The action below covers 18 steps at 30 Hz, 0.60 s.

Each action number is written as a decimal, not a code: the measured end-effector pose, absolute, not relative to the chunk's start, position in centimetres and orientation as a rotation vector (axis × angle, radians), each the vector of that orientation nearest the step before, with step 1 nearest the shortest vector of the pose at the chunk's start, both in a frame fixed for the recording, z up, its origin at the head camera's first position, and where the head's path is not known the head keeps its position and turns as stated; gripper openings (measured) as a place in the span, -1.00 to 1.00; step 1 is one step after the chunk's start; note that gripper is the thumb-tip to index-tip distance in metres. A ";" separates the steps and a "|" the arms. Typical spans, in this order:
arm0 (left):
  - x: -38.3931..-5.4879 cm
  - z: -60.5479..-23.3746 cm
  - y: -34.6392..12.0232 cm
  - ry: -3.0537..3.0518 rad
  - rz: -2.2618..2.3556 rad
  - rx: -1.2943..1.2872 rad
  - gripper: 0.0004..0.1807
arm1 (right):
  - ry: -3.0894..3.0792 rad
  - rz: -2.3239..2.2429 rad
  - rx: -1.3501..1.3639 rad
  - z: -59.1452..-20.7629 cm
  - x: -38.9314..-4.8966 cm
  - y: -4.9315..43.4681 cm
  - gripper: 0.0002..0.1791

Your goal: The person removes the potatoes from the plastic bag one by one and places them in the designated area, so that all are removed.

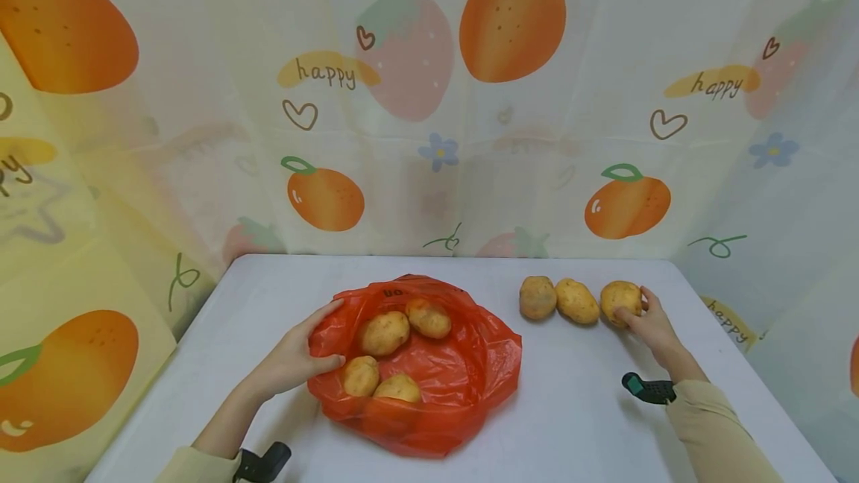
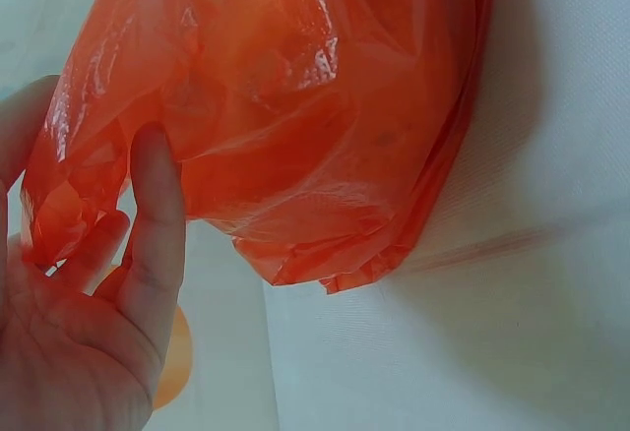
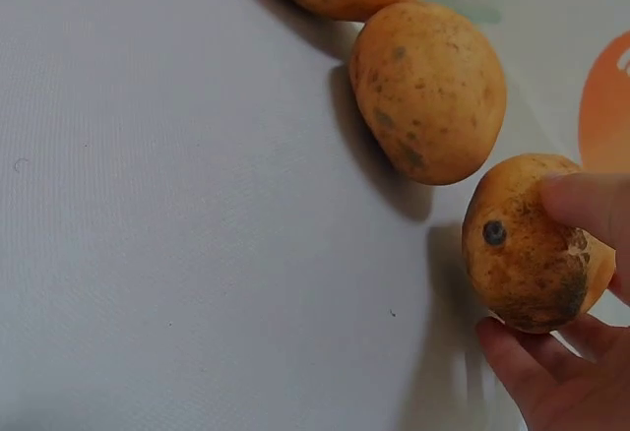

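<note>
Gaping wide toward the viewer, the red plastic bag (image 1: pixel 450 373) sits crumpled on the white table (image 1: pixel 564 408), left of three loose potatoes. Four potatoes show inside it: a back-left potato (image 1: pixel 385 333) and a back-right potato (image 1: pixel 429 318) lie close together toward the rear, while a front-left potato (image 1: pixel 360 376) and a front-right potato (image 1: pixel 398 387) rest side by side behind the near wall. The bag's right half shows creased, glossy film.

The left hand (image 1: pixel 295 352) holds the bag's left rim, its thumb parted from the fingers along the plastic; the left wrist view shows fingers partly hidden by the film.

At the table's far right, the right hand (image 1: pixel 651 325) pinches the right-end potato (image 1: pixel 618 300) between thumb and fingers; whether it touches the table I cannot tell. Just beside it, a little apart, lies the middle potato (image 1: pixel 577 301), which touches the left-end potato (image 1: pixel 537 298). In the right wrist view, the pinched potato bears a dark round spot and a blackened patch.
</note>
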<state>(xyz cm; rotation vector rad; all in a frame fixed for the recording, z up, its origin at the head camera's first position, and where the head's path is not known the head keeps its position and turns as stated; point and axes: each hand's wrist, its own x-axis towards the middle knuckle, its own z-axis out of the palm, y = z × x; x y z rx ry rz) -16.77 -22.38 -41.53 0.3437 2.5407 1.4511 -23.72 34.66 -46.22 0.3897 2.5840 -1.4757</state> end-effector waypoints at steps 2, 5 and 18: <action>-16.8 -41.6 -22.4 2.543 1.447 0.346 -0.12 | 2.575 -1.470 0.396 -46.4 -23.8 34.7 0.01; -16.8 -41.7 -22.4 2.548 1.441 0.342 -0.12 | 2.574 -1.456 0.387 -46.6 -23.8 34.7 0.01; -16.9 -42.0 -22.3 2.548 1.439 0.292 -0.11 | 2.611 -1.369 0.393 -46.8 -23.9 35.0 0.04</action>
